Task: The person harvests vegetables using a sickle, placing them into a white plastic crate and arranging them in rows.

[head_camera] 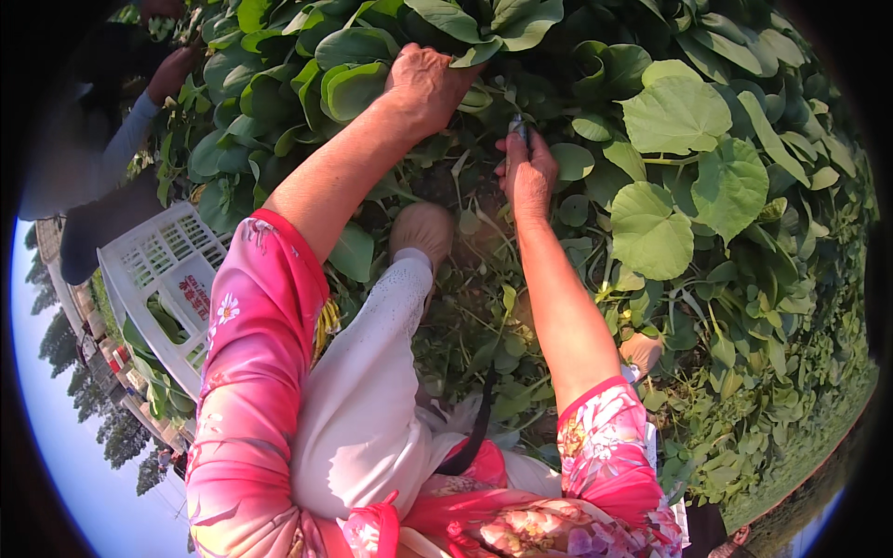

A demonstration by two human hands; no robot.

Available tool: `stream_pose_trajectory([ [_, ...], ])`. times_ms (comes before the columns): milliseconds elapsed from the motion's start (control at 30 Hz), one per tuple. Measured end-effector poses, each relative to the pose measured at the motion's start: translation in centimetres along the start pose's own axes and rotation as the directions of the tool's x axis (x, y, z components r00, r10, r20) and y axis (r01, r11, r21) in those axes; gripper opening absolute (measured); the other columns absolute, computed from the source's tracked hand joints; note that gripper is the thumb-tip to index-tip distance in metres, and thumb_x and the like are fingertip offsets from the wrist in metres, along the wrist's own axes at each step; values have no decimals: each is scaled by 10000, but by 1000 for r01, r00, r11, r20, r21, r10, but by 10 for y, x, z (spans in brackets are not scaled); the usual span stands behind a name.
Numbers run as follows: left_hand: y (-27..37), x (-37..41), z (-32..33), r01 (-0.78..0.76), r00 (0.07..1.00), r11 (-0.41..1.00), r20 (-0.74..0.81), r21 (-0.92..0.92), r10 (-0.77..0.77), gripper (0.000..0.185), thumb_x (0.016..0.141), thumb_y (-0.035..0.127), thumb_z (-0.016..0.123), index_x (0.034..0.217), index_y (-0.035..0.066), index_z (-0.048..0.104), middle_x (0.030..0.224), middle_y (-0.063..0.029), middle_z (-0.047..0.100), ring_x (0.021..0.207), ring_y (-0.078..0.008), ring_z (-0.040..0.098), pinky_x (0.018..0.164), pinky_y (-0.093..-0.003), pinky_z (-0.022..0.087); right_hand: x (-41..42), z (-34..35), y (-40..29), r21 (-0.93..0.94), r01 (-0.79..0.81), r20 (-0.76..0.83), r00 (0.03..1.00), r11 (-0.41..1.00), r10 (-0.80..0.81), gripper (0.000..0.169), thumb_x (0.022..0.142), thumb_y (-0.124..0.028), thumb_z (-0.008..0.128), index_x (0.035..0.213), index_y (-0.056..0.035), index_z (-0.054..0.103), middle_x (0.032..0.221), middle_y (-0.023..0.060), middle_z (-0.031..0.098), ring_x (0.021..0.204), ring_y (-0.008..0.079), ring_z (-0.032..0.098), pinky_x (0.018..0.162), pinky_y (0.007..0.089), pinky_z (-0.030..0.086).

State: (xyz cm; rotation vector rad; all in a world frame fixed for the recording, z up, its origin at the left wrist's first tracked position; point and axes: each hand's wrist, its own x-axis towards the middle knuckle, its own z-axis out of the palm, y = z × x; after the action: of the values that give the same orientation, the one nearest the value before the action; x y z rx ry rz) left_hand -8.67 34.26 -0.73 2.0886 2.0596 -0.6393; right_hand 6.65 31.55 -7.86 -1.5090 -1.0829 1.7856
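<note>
My left hand (430,87) reaches into the leafy greens at the top of the view, its fingers closed around the lower part of a leafy green plant (481,28); the fingertips are partly hidden. To its right, my right hand (528,167) grips a small tool (518,127), whose near end shows above the thumb; its far end is lost among stems. Broad green leaves surround both hands. Below them lies soil with low stems and fallen leaves (481,223).
A white plastic crate (167,279) holding leaves stands at the left, bearing red writing. Another person's sleeved arm (132,129) is at the upper left. My shoe (422,234) is between my arms. Large rounded leaves (677,115) spread at the right.
</note>
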Motion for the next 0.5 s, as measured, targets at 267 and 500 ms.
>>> stream_pose_trajectory([
  [267,-25,-44,51,-9,924,999,-383,-42,-8,617,650,2,523,1245,98,386,1017,-149,553,929,-297,541,747,-404,434,14,3,12,-95,-35,119,992,995,46,251,814,-224,538,965,-25,557,728,28,600,441,59,447,364,201,334],
  [500,-39,-57,60,1,928,1000,-372,30,11,615,626,36,555,1221,77,405,953,-115,583,853,-266,558,693,-373,447,20,12,25,-219,102,135,988,970,-74,291,787,-174,563,1042,-34,558,687,44,606,457,90,474,433,238,387],
])
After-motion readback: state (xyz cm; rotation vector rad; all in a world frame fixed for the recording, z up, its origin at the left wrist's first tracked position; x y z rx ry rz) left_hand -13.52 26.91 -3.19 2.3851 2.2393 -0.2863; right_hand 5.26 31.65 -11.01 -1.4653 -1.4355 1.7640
